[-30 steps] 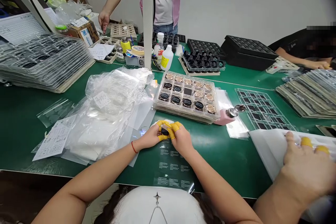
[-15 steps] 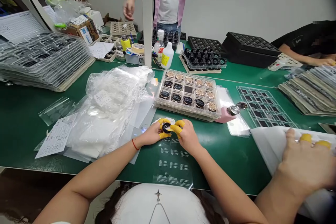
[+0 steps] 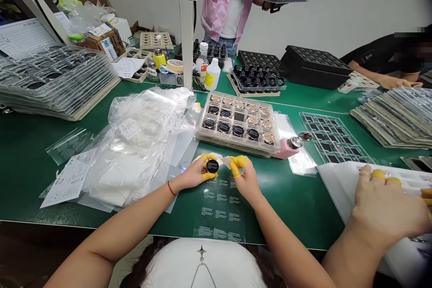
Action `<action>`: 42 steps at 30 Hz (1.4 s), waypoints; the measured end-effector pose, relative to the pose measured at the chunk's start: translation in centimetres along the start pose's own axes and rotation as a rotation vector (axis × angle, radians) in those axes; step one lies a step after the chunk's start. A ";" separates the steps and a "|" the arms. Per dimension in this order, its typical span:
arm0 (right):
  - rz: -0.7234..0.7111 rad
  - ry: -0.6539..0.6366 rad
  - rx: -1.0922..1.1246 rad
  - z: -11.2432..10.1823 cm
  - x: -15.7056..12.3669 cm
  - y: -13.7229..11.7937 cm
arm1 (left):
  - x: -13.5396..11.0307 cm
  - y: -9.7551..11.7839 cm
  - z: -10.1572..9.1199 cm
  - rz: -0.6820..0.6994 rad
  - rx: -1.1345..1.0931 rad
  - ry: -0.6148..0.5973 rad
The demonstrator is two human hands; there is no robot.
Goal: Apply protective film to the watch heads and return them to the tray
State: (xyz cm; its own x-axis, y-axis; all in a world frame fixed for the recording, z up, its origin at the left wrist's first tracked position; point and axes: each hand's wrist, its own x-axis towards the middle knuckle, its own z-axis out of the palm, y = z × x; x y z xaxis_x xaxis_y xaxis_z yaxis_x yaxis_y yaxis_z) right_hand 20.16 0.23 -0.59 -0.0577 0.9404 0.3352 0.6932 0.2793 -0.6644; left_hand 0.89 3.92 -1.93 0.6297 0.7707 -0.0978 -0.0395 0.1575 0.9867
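Right at the fingertips, the left hand (image 3: 191,174) pinches a black disc (image 3: 212,166); the right hand (image 3: 248,181) has pulled away, pinching what looks like a pale film scrap (image 3: 226,162); hands now apart.

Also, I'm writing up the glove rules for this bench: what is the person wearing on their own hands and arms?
Their forearms are bare, with no sleeves. The left hand and right hand both wear yellow finger cots, and a thin red cord circles the left wrist.
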 end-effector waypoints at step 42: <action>0.416 0.032 -0.607 -6.5 16.9 7.9 | -0.8 0.7 -0.4 -0.008 0.017 -0.032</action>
State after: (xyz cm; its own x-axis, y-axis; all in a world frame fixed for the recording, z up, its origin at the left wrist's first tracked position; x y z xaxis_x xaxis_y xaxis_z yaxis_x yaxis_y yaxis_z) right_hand 29.34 17.09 4.15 0.3115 0.9364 0.1617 0.9293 -0.2647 -0.2575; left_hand 0.05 3.72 -1.24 0.6543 0.7494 -0.1017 -0.0216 0.1529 0.9880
